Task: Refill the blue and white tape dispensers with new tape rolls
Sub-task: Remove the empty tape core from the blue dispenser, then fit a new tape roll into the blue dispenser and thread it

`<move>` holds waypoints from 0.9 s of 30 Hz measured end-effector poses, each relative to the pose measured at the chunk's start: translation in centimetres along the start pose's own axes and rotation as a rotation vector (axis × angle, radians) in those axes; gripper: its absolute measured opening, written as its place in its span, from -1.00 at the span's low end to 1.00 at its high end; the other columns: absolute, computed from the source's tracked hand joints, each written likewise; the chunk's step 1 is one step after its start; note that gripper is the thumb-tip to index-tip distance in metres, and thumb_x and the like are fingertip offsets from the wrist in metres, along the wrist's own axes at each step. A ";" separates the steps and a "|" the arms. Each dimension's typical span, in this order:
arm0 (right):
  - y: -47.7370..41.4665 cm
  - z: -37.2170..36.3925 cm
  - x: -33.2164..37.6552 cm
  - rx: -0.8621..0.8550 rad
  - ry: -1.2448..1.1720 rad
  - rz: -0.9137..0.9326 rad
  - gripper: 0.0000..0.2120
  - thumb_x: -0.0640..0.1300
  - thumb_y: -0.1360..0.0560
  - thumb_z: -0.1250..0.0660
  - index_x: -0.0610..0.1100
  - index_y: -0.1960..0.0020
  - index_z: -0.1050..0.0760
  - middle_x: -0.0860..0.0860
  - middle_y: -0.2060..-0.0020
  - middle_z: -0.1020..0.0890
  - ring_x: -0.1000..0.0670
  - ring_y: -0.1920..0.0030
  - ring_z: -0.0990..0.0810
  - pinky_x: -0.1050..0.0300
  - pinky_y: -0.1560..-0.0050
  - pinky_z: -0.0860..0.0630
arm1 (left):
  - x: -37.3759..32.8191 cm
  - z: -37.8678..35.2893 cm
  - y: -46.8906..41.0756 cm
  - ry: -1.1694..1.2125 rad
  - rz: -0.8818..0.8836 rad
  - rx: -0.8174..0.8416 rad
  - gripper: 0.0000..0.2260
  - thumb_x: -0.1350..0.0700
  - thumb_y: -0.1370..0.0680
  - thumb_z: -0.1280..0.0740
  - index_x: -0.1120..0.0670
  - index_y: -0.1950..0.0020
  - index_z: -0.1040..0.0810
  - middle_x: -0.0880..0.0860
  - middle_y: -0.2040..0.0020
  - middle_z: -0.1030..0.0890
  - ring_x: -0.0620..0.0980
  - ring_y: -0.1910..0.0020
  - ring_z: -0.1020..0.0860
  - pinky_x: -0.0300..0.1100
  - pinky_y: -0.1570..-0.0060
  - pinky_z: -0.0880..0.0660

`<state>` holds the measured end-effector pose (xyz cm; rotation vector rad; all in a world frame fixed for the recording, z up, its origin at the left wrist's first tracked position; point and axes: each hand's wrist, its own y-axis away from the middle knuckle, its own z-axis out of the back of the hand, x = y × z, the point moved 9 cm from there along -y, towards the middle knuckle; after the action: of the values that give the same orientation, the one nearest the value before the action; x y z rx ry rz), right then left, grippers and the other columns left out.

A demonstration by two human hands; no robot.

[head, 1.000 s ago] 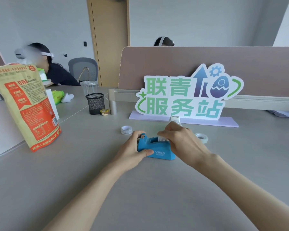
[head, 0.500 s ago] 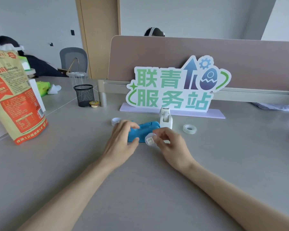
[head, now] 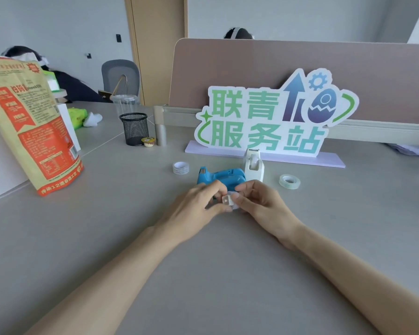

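The blue tape dispenser (head: 221,176) rests on the grey table, and the white tape dispenser (head: 253,164) stands upright just behind its right end. In front of the blue one, my left hand (head: 196,209) and my right hand (head: 259,203) meet around a small white spool core (head: 228,201). Both hands pinch it; part of it is hidden by my fingers. A roll of tape (head: 180,168) lies left of the dispensers. Another clear roll (head: 289,181) lies to their right.
A tall orange and tan bag (head: 32,126) stands at the left. A black mesh cup (head: 134,128), a small round tub (head: 148,141) and a green and white sign (head: 271,117) line the back. People sit behind the divider and at the far left.
My hands left the blue dispenser and came together in front of it around the small white spool, which my right hand lifted out. The blue dispenser now stands uncovered.
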<state>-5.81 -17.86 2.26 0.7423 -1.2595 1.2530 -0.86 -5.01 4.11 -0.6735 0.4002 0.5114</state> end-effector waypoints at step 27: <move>0.3 -0.1 1.4 -0.142 0.569 0.202 -0.89 -0.20 -0.45 -0.39 0.00 0.09 -0.58 0.14 0.08 -0.53 0.05 -0.02 -0.48 0.41 -0.01 -0.35 | 2.0 3.0 0.7 -0.102 0.124 -0.173 -0.84 -0.13 -0.49 -0.27 -0.11 0.04 -0.56 -0.22 0.20 -0.57 -0.17 0.19 -0.53 -0.24 0.18 -0.46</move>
<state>-6.23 -17.30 3.51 0.1321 -0.9492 1.3926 0.92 -1.91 4.91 -0.7893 0.3051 0.7011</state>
